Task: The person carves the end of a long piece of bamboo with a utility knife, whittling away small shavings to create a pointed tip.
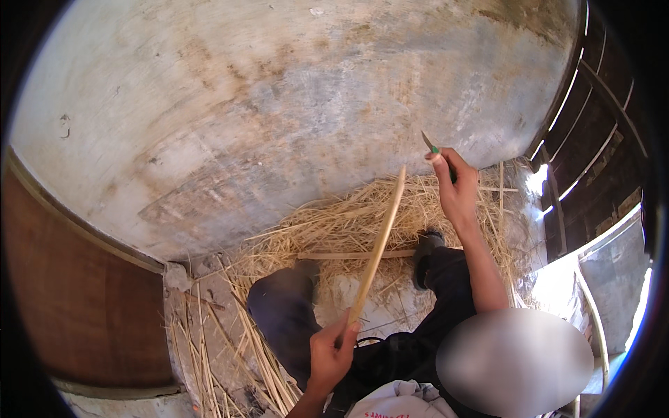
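Against a pale wall: person with stick & knife

Left hand (333, 354) clenches the lower end of a long pale stick (380, 244), which rises up-right from the fist. Right hand (456, 188), apart from stick tip, grips a small knife (430, 145), blade up. Straw (334, 230) lies below.

Rustic outdoor work yard, probably rural, stained plaster wall (293, 90), straw shavings (348, 223) heaped on bare ground along its foot, slatted wooden gate (592, 125) at right
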Demonstrator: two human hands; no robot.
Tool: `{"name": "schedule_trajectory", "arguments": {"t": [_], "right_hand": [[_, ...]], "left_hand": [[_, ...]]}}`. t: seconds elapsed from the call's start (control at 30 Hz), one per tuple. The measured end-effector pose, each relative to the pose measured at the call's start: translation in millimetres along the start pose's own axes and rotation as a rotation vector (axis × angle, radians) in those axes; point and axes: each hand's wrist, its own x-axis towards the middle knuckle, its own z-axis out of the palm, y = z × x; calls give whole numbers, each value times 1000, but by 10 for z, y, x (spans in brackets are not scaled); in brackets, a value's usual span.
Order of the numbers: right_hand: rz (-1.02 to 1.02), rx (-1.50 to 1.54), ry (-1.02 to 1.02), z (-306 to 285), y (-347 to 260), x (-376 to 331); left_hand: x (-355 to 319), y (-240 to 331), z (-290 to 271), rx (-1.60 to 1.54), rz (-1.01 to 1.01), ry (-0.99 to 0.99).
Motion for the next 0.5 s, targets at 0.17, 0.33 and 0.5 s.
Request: {"name": "schedule_trajectory", "arguments": {"t": [0.17, 0.33, 0.5], "right_hand": [[-353, 147, -125, 193, -262, -468], [-644, 180, -446, 252, -469, -727], [-703, 193, -467, 306, -560, -829]], "left_hand": [[247, -21, -57, 28, 135, 205], [362, 87, -71, 15, 107, 254], [389, 157, -69, -15, 136, 248]]}}
